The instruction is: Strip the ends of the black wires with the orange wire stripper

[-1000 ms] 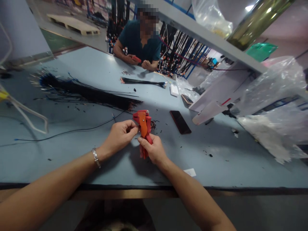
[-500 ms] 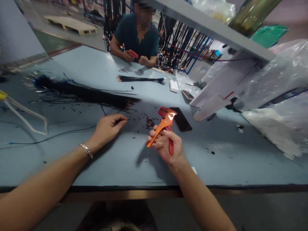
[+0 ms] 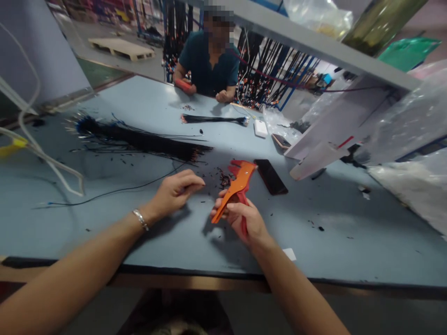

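My right hand (image 3: 244, 214) is wrapped round a wire stripper (image 3: 240, 179) with orange and red handles, its jaws pointing away from me. To its left, my left hand (image 3: 176, 190) is closed in a pinch above the table, fingertips towards the stripper. Whatever those fingertips hold, if anything, is too small to make out. A single black wire (image 3: 115, 191) with a blue end runs along the table behind my left hand towards a thick bundle of black wires (image 3: 146, 139). Small dark scraps (image 3: 224, 179) lie beyond the stripper, partly hidden by it.
A dark phone (image 3: 270, 177) lies right of the stripper. Further back are a smaller wire bundle (image 3: 214, 120), a white box (image 3: 260, 128) and another phone (image 3: 281, 141). Across the table (image 3: 139, 242) a person (image 3: 209, 65) holds a red tool. A shelf panel (image 3: 321, 111) stands at right.
The view has shifted. My left hand has moved closer to the stripper, and the stripper has turned to show more of its orange side. The other person's hands have lowered slightly.
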The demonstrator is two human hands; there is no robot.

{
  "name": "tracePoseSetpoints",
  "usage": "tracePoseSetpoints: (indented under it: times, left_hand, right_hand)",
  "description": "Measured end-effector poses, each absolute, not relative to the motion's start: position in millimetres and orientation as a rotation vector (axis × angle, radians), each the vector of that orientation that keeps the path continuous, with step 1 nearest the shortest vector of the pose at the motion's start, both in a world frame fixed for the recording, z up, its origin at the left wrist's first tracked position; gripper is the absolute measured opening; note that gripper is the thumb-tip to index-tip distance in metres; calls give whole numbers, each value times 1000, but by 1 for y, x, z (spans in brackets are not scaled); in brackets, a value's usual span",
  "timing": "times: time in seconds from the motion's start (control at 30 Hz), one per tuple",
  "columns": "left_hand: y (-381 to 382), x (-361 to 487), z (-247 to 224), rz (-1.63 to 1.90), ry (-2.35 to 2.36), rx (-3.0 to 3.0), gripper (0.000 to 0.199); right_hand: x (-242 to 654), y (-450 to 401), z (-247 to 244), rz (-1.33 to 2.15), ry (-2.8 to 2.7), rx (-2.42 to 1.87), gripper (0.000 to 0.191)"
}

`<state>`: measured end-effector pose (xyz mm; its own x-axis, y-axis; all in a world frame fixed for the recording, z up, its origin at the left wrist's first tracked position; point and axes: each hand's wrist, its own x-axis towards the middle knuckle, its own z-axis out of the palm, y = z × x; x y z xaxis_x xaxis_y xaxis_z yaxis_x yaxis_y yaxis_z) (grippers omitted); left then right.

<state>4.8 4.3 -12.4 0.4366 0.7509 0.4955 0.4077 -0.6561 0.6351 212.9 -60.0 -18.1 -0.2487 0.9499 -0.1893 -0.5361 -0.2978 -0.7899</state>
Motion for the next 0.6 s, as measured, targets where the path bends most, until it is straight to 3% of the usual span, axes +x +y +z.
tracePoseSetpoints:
  times: [0.1, 0.2, 0.6]
  left_hand:
    - [-4, 10, -20, 1061, 757, 2526, 21]
    - [-13, 17, -27, 1047, 633, 2681, 22]
    - [3, 1, -22, 1061, 859, 3016, 19]
  right_hand:
    - [210, -59, -19, 1553, -827, -889, 27]
    - [205, -59, -23, 1572, -846, -908, 27]
    - [208, -59, -25, 1723, -853, -752, 28]
